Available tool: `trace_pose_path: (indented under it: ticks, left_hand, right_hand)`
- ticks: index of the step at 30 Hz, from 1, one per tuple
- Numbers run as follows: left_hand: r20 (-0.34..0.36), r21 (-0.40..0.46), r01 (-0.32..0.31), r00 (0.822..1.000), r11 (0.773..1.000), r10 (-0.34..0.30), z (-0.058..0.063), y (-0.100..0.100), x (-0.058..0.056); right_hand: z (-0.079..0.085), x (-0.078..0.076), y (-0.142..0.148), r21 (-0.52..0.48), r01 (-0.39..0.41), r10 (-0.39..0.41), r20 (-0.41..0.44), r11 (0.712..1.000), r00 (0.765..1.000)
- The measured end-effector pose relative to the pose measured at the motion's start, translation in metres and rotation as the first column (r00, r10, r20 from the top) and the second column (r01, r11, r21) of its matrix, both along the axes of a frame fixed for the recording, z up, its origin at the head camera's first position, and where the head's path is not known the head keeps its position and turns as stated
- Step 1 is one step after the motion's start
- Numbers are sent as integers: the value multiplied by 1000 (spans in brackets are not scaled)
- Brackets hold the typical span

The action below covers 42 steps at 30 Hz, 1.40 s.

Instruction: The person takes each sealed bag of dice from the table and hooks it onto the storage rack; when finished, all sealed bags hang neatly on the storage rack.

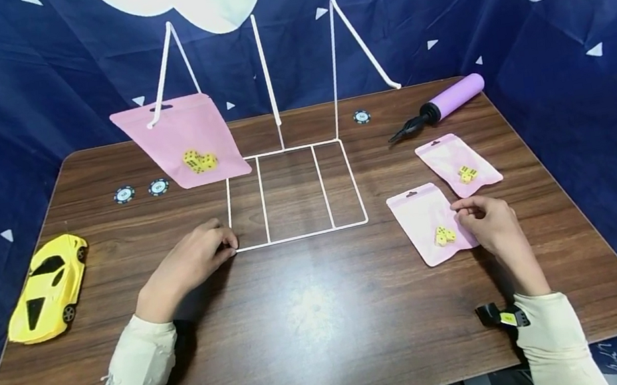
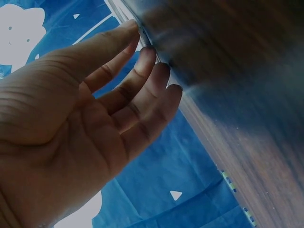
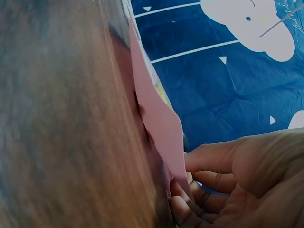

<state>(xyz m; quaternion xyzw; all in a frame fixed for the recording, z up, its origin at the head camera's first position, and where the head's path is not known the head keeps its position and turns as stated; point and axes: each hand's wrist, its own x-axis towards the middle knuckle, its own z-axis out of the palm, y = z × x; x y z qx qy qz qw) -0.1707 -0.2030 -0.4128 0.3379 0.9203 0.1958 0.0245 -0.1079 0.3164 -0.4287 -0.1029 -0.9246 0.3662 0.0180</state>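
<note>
A white wire display rack [image 1: 300,237] with upright hooks stands mid-table. At its front left corner my left hand [image 1: 194,262] pinches the base wire between thumb and index finger; in the left wrist view the other fingers of the left hand [image 2: 99,99] curve loosely beside the tabletop. A pink zip pouch [image 1: 183,128] with yellow dice hangs from the left hook. My right hand [image 1: 492,224] pinches the right edge of another pink pouch [image 1: 419,222], which lies near the table with dice showing through. The right wrist view shows the thumb against this pouch [image 3: 159,118].
A third pink pouch [image 1: 457,159] lies behind the right hand, with a purple hand pump [image 1: 454,99] beyond it. To the left sits a yellow toy car [image 1: 47,287]. Poker chips [image 1: 158,187] lie by the rack; another chip [image 1: 361,117] is at the back.
</note>
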Motion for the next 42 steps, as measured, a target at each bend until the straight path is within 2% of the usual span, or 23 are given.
trace_pose_path:
  ticks: [10,18,27,33,37,42]
  left_hand:
    - [-7,-9,-4,1000,1000,4,1,1,1]
    - [-2,-11,-9,1000,1000,9,1,1,3]
    - [2,-26,-22,1000,999,22,1,3,3]
    - [19,-29,-23,1000,999,23,1,4,2]
    - [37,-32,-22,999,999,24,2,4,1]
    - [28,-29,-19,999,999,20,1,3,1]
  right_hand:
    - [2,2,-2,-128,62,-67,-35,990,997]
    - [4,1,-8,-248,123,-146,-77,961,986]
    - [7,1,-15,-388,163,-238,-153,907,959]
    - [7,0,-16,-504,178,-306,-181,845,935]
    - [9,-2,-18,-586,158,-337,-210,795,918]
    - [14,-4,-24,-640,105,-352,-272,761,896]
